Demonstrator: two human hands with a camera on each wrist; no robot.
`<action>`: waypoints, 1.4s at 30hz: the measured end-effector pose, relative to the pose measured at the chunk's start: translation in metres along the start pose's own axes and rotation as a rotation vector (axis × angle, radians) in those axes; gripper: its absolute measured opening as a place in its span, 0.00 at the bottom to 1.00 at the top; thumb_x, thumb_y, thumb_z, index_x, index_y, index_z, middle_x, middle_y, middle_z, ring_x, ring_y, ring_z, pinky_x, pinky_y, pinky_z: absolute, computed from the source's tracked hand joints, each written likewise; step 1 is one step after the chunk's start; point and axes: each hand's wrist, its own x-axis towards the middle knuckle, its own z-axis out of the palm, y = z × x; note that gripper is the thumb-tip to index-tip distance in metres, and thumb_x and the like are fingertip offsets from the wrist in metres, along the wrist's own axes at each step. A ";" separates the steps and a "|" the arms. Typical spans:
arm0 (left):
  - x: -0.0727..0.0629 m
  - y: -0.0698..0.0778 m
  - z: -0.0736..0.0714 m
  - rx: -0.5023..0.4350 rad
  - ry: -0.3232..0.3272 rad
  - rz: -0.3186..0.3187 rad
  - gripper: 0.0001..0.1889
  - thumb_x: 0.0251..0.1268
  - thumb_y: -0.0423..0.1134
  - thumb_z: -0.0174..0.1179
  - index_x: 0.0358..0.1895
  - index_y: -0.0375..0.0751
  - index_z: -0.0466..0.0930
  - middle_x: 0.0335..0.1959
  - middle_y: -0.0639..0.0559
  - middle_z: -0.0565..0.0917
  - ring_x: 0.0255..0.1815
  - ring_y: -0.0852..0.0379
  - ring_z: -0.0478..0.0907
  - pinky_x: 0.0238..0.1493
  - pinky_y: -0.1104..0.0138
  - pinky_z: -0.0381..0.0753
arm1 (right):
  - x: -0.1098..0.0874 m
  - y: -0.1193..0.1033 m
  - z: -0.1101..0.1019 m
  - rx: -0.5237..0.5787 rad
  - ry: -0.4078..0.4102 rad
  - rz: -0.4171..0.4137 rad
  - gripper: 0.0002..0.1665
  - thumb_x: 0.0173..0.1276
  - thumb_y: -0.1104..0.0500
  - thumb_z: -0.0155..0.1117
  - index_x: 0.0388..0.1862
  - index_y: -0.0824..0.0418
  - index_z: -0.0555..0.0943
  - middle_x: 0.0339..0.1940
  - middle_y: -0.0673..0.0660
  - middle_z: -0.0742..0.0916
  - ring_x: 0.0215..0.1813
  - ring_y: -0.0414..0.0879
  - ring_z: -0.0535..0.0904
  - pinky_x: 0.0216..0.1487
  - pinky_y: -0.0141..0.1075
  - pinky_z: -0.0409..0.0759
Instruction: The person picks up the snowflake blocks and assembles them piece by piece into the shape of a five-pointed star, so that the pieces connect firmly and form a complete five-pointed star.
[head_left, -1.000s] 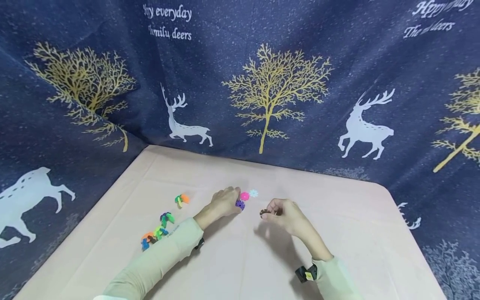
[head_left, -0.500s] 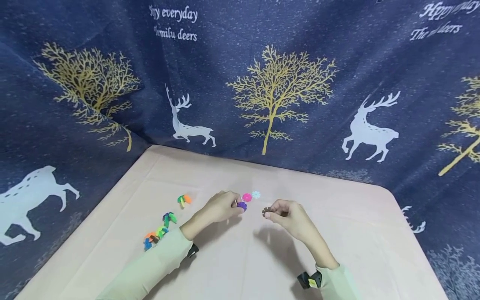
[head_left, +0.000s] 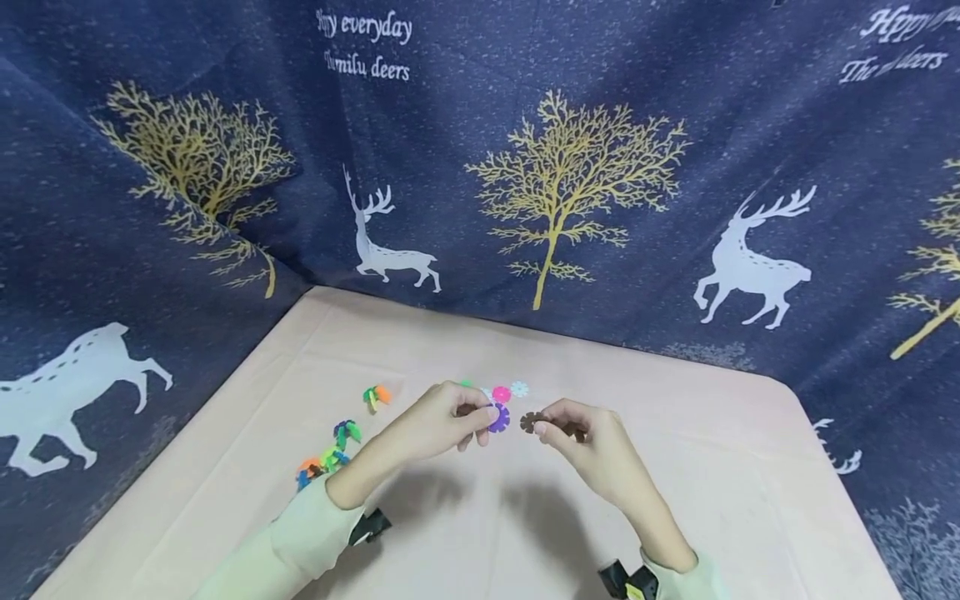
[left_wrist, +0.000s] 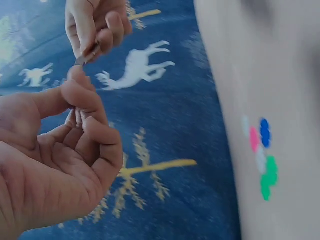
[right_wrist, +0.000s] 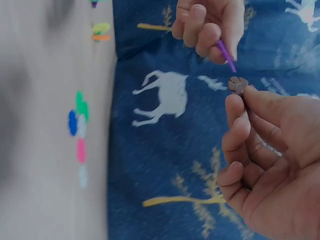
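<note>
My left hand (head_left: 442, 423) pinches a purple notched plastic disc (head_left: 499, 418) between thumb and fingers, above the table. Facing it, my right hand (head_left: 600, 446) grips a brown disc (head_left: 529, 422) of the same flower-like kind by its edge. A narrow gap separates the two discs in the head view. Seen from the right wrist, the purple disc is edge-on, its tip close to the brown disc's notched rim. Behind the hands lie loose discs: a pink one (head_left: 501, 394), a pale blue one (head_left: 519, 389), a blue one (left_wrist: 265, 133) and green ones (left_wrist: 270, 172).
Left of the left arm, several small joined clusters stand on the pale tabletop (head_left: 712, 475): an orange-green one (head_left: 377, 396), a purple-green one (head_left: 347, 432) and a larger multicoloured group (head_left: 318, 467). A dark blue printed cloth (head_left: 450, 150) hangs behind the table.
My left hand has drawn the purple disc up and back from the loose discs, toward the brown disc. The right hand stays nearly in place, still gripping its disc. The view has shifted slightly.
</note>
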 end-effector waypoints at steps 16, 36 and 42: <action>-0.023 0.042 0.000 -0.222 -0.039 0.057 0.11 0.76 0.36 0.55 0.34 0.39 0.83 0.17 0.54 0.76 0.14 0.60 0.67 0.18 0.73 0.64 | -0.016 -0.043 -0.004 -0.214 0.282 -0.441 0.07 0.63 0.61 0.72 0.39 0.49 0.86 0.29 0.38 0.83 0.29 0.33 0.72 0.29 0.23 0.65; -0.036 0.056 0.006 -0.354 -0.054 0.095 0.12 0.77 0.37 0.53 0.35 0.34 0.81 0.17 0.52 0.81 0.11 0.61 0.68 0.12 0.72 0.57 | -0.010 -0.055 0.005 -0.256 0.476 -0.728 0.16 0.76 0.51 0.59 0.32 0.59 0.85 0.26 0.46 0.85 0.25 0.37 0.76 0.31 0.30 0.68; -0.037 0.053 0.008 -0.354 0.001 0.078 0.13 0.77 0.38 0.53 0.34 0.35 0.81 0.16 0.51 0.80 0.11 0.60 0.69 0.14 0.72 0.56 | -0.002 -0.049 0.012 -0.219 0.469 -0.777 0.15 0.76 0.54 0.59 0.32 0.61 0.84 0.25 0.48 0.83 0.24 0.39 0.74 0.29 0.30 0.71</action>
